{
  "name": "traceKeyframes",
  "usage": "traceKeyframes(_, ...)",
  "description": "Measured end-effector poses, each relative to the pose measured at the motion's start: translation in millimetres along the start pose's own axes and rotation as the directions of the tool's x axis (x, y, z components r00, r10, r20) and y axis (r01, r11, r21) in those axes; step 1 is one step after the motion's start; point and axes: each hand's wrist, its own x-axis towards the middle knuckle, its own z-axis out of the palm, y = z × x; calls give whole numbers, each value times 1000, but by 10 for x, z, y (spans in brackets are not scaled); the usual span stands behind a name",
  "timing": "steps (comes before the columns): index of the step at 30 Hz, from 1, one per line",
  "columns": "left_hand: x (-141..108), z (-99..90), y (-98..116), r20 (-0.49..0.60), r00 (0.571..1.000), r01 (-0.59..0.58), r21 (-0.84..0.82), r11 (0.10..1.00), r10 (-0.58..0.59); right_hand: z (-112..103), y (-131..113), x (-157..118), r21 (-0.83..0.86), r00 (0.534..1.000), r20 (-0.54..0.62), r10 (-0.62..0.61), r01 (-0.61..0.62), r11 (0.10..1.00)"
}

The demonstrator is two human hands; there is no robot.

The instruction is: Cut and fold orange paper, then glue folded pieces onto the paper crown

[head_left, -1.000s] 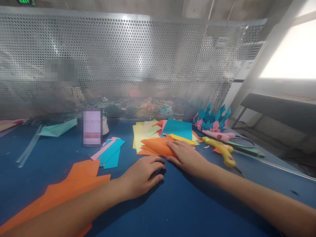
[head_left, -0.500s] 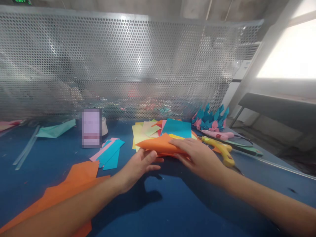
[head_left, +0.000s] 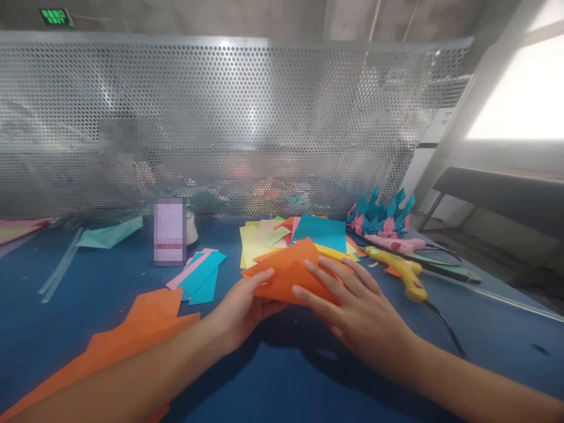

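A folded orange paper (head_left: 293, 267) is tilted up above the blue table, with loose layers at its left tip. My left hand (head_left: 244, 308) grips its lower left part, thumb on the front face and fingers underneath. My right hand (head_left: 352, 294) lies against the right side of the paper, its fingers spread over the face. Just behind are pale yellow sheets (head_left: 252, 238) and a blue sheet (head_left: 319, 232), partly covered by the orange paper.
Orange sheets (head_left: 154, 308) lie under my left forearm, near blue strips (head_left: 207, 279). At right are a yellow glue gun (head_left: 409, 276) with a cord, a pink glue gun (head_left: 396, 244) and blue-pink folded pieces (head_left: 383, 217). A perforated metal screen (head_left: 247, 117) stands behind.
The orange paper has tilted so its broad face shows. My left hand has closed on its lower left part, and my right hand's fingers have spread over it. The view has shifted slightly.
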Motion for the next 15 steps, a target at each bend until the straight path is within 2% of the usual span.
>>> traceKeyframes(4,26,-20,-26,23,1000,-19,13,1000,19,-8,3,-57,-1,989,-14,-150,150,989)
traceKeyframes(7,23,-16,-37,25,999,-20,14,1000,20,-39,20,-78,78,967,-42,-252,255,964)
traceKeyframes(10,2,2,-30,19,1000,15,31,999,-15,-62,34,-69,212,956,-124,-265,286,935)
traceKeyframes(12,-5,9,-24,17,999,31,53,998,-32,-65,35,-56,273,958,-122,-260,284,919)
traceKeyframes(15,5,-6,-29,0,999,39,85,996,-39,-52,35,-32,226,953,-94,-286,301,927)
